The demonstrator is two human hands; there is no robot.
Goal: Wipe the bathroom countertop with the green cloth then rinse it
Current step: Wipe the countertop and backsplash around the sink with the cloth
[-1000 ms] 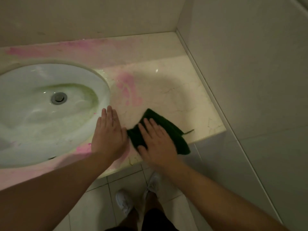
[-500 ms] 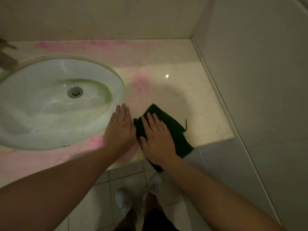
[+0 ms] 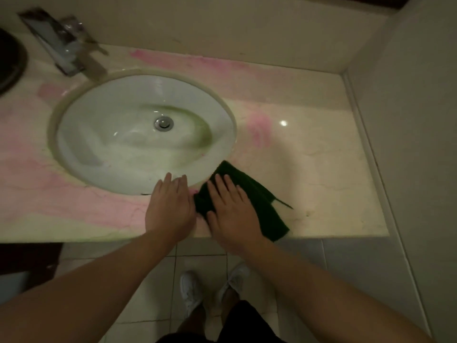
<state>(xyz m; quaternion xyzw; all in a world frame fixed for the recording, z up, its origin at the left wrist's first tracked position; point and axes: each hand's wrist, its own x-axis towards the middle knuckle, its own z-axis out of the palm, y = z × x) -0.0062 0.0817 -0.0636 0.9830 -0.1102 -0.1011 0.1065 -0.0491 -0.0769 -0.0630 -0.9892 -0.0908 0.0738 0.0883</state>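
I note right hand (image 3: 231, 214) flat, fingers spread, pressing green cloth (image 3: 249, 201) on countertop (image 3: 321, 169); left hand (image 3: 170, 209) flat, empty, at sink (image 3: 99, 134) rim.

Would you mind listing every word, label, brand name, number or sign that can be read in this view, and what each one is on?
None: no readable text shows anywhere.
The green cloth, countertop and sink carry no print.
The faucet is blurred; any marking on it cannot be read.
The white shoes show no legible logo.
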